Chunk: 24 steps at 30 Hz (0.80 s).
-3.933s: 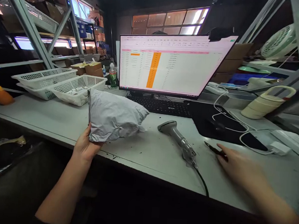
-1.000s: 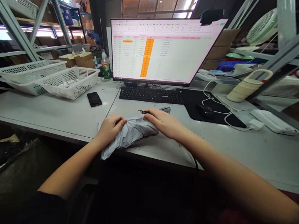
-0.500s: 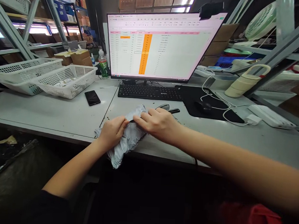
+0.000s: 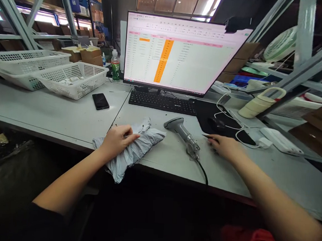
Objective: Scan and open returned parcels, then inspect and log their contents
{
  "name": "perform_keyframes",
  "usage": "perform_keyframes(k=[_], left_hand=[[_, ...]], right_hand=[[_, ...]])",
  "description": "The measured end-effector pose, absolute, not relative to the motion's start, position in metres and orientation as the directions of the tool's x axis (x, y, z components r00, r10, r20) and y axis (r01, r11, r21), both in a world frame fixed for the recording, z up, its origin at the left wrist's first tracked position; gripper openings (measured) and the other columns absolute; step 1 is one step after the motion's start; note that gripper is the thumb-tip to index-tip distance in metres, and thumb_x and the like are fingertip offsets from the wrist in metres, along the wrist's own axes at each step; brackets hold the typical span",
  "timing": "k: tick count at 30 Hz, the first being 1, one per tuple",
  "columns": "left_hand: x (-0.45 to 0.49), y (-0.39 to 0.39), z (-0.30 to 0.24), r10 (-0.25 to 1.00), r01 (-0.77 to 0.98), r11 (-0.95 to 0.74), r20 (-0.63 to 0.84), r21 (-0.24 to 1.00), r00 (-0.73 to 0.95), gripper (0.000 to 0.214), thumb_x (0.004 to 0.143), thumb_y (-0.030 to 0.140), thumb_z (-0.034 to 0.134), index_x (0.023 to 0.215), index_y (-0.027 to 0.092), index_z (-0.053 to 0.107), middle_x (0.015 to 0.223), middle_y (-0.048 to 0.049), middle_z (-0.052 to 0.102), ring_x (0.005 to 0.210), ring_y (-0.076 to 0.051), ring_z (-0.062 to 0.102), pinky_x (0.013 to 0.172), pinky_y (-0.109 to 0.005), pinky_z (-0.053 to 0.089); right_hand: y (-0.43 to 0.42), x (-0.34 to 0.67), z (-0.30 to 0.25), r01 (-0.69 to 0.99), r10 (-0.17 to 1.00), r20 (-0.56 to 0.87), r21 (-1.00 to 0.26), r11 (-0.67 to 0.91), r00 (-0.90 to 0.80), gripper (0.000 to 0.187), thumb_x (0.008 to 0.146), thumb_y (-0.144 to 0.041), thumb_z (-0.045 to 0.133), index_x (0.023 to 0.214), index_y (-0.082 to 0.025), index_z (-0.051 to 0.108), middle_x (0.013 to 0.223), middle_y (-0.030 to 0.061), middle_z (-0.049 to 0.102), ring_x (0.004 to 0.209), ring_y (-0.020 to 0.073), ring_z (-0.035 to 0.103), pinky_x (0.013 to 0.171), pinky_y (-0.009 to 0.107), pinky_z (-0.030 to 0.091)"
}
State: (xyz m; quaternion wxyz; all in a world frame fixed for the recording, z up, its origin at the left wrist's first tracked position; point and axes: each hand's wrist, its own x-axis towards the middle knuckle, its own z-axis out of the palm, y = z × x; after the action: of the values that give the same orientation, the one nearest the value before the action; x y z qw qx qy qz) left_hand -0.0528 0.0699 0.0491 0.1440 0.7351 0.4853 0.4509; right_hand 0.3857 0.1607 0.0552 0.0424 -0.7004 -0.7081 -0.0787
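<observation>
A crumpled grey plastic mailing bag (image 4: pixel 133 151) lies slantwise at the desk's front edge, one corner hanging over. My left hand (image 4: pixel 118 139) is closed on its upper side, thumb pointing right. Off to the right, my right hand (image 4: pixel 226 146) is low over the desk, fingers closed round a thin, dark, pointed tool (image 4: pixel 207 136) like a small blade; most of it is hidden in the fingers. Between my hands rests a grey handheld barcode scanner (image 4: pixel 180 130), its handle partly wrapped in clear plastic and its black cable running over the front edge.
Behind stand a keyboard (image 4: pixel 162 101) and a monitor (image 4: pixel 181 56) showing a spreadsheet. A phone (image 4: pixel 100 101) and white baskets (image 4: pixel 81 88) are on the left. On the right are a mouse (image 4: pixel 217 123), white cables, a white power adapter (image 4: pixel 281 140) and a cream bottle (image 4: pixel 256 104).
My right hand has left the bag and moved right, past the scanner, which is now in full view. My left hand stays on the bag. The head view has shifted slightly.
</observation>
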Motion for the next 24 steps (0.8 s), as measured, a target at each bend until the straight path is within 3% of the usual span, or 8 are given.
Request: perform_keyframes(k=[2,4,5,7,9,15,20,24], left_hand=[[-0.048,0.071,0.05,0.856,0.587,-0.475,0.499,0.656,0.136,0.038,0.092,0.041,0.058,0.063,0.019,0.045,0.059,0.0042,0.047,0.056,-0.012,0.042,0.058,-0.026,0.03],[-0.042,0.071,0.053,0.859,0.583,-0.477,0.489,0.658,0.151,0.036,0.093,0.039,0.055,0.064,0.019,0.046,0.059,0.0042,0.046,0.056,-0.012,0.042,0.058,-0.027,0.03],[-0.039,0.071,0.054,0.856,0.579,-0.484,0.492,0.656,0.158,0.035,0.094,0.039,0.054,0.065,0.019,0.047,0.059,0.004,0.047,0.056,-0.012,0.042,0.058,-0.027,0.03],[-0.032,0.069,0.056,0.848,0.569,-0.502,0.501,0.652,0.174,0.035,0.095,0.04,0.052,0.067,0.02,0.049,0.059,0.0038,0.048,0.057,-0.012,0.044,0.058,-0.027,0.031],[-0.025,0.067,0.057,0.842,0.57,-0.511,0.508,0.643,0.181,0.036,0.096,0.042,0.051,0.068,0.02,0.049,0.059,0.0036,0.048,0.056,-0.012,0.044,0.058,-0.027,0.032],[-0.023,0.061,0.051,0.837,0.641,-0.5,0.516,0.583,0.184,0.037,0.097,0.045,0.048,0.069,0.021,0.05,0.059,0.0031,0.049,0.056,-0.013,0.045,0.058,-0.027,0.033],[-0.049,0.071,0.051,0.852,0.661,-0.47,0.496,0.585,0.167,0.034,0.094,0.041,0.051,0.068,0.02,0.05,0.057,0.0033,0.048,0.055,-0.013,0.044,0.056,-0.027,0.032],[-0.072,0.082,0.049,0.863,0.661,-0.399,0.505,0.635,0.035,0.033,0.091,0.041,0.055,0.066,0.02,0.051,0.055,0.0037,0.046,0.054,-0.012,0.042,0.055,-0.026,0.031]], right_hand=[[0.152,0.375,0.052,0.997,0.971,0.227,0.04,0.073,-0.08,0.037,0.095,-0.032,0.052,0.118,-0.015,0.074,0.109,0.0175,0.073,0.092,0.0342,0.067,0.069,0.042,0.051],[0.133,0.338,0.06,0.969,0.881,0.414,0.015,0.245,-0.229,0.037,0.098,-0.031,0.048,0.122,-0.014,0.07,0.118,0.0164,0.07,0.105,0.0332,0.064,0.082,0.045,0.052],[0.121,0.314,0.067,0.911,0.772,0.529,0.004,0.412,-0.351,0.034,0.1,-0.031,0.047,0.118,-0.015,0.071,0.112,0.0148,0.072,0.103,0.0303,0.064,0.086,0.043,0.051],[0.098,0.262,0.082,0.656,0.52,0.58,0.035,0.754,-0.628,0.029,0.101,-0.03,0.049,0.117,-0.017,0.069,0.107,0.0101,0.073,0.101,0.0237,0.063,0.091,0.037,0.051],[0.082,0.218,0.091,0.467,0.361,0.512,0.091,0.88,-0.779,0.033,0.099,-0.033,0.054,0.124,-0.014,0.064,0.113,0.0117,0.07,0.104,0.0244,0.06,0.092,0.037,0.049],[0.071,0.182,0.065,0.517,0.356,0.559,0.156,0.842,-0.749,0.024,0.097,-0.037,0.06,0.084,-0.017,0.062,0.078,0.0049,0.063,0.074,0.0198,0.05,0.073,0.034,0.041],[0.054,0.2,0.051,0.374,0.106,0.621,0.32,0.871,-0.776,0.026,0.098,-0.016,0.053,0.074,-0.021,0.061,0.061,-0.0026,0.053,0.062,0.014,0.043,0.079,0.033,0.037],[0.041,0.208,0.055,0.342,0.116,0.595,0.282,0.896,-0.795,0.032,0.097,-0.014,0.054,0.066,-0.022,0.055,0.058,-0.0052,0.051,0.062,0.0115,0.048,0.089,0.033,0.038]])
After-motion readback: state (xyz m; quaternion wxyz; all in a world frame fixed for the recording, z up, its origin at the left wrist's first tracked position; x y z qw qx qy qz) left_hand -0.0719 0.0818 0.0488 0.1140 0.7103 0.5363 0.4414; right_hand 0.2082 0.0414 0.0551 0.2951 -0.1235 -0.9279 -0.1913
